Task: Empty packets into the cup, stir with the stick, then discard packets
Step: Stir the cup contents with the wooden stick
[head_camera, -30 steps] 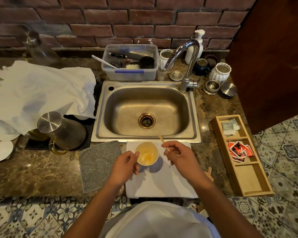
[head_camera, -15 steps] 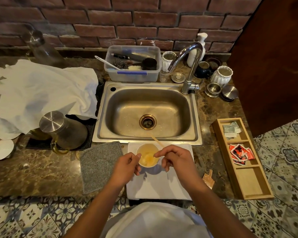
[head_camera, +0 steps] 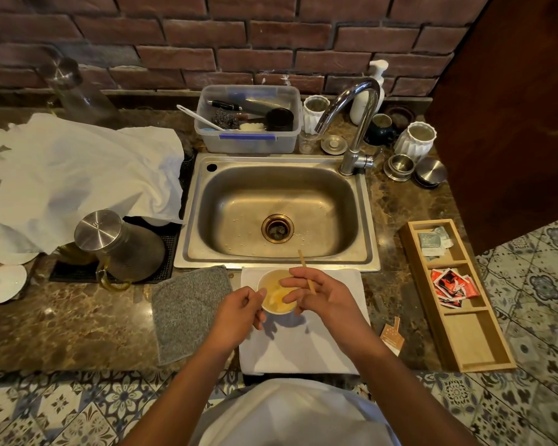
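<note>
Stirring the cup at the counter's near edge

Nearest, the left hand [head_camera: 239,312] curls round the cup [head_camera: 276,292] at its 9 o'clock side, apparently to brace it; the cup sits on a white cloth [head_camera: 298,347], which would catch drips. The right hand [head_camera: 319,294] hovers above the rim, fingers pinched on the stick [head_camera: 306,272], whose tip is probably in the yellowish liquid. At 3 o'clock a torn packet [head_camera: 392,336] awaits discarding; beyond, the sink [head_camera: 276,210].

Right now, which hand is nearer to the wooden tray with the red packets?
The right hand, holding the stick over the cup, is nearer the wooden tray. The left hand grips the cup's far side.
</note>
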Action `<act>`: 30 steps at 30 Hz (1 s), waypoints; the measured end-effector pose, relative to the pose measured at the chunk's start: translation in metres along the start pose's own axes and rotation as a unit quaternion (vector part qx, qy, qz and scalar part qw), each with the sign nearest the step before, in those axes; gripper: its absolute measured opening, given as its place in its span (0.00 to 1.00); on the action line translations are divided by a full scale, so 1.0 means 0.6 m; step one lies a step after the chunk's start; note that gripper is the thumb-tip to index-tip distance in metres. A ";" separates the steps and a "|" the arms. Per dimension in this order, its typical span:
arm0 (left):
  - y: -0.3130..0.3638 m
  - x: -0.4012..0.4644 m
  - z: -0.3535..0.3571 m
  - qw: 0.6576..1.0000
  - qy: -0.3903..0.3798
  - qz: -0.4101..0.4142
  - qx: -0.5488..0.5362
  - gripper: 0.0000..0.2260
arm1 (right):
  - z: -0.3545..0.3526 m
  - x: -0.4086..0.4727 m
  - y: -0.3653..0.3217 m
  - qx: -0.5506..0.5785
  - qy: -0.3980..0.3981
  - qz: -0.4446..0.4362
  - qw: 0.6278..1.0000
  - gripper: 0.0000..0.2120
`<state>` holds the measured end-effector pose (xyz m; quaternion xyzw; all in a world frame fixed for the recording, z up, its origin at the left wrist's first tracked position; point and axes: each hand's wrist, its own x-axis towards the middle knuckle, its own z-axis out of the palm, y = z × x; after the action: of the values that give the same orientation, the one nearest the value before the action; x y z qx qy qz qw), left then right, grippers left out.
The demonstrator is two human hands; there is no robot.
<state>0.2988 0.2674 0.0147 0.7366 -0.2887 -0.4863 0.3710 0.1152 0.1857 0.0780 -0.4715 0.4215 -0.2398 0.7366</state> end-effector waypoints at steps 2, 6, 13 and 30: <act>-0.001 0.001 0.000 1.000 -0.001 0.001 -0.003 0.19 | 0.003 -0.001 -0.001 0.008 -0.015 0.008 1.000 0.18; -0.002 0.002 -0.002 1.000 -0.006 0.004 -0.007 0.18 | 0.005 -0.001 0.001 0.001 -0.017 0.013 1.000 0.15; -0.002 0.002 -0.002 1.000 -0.010 0.005 -0.009 0.17 | -0.018 -0.004 0.009 -0.001 -0.062 0.054 0.997 0.17; 0.014 0.000 -0.003 1.000 -0.015 -0.015 -0.014 0.17 | -0.021 0.010 0.011 0.043 -0.081 0.047 0.995 0.14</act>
<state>0.3000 0.2630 0.0219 0.7282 -0.2765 -0.5070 0.3692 0.1073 0.1783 0.0671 -0.4365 0.3713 -0.1836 0.7987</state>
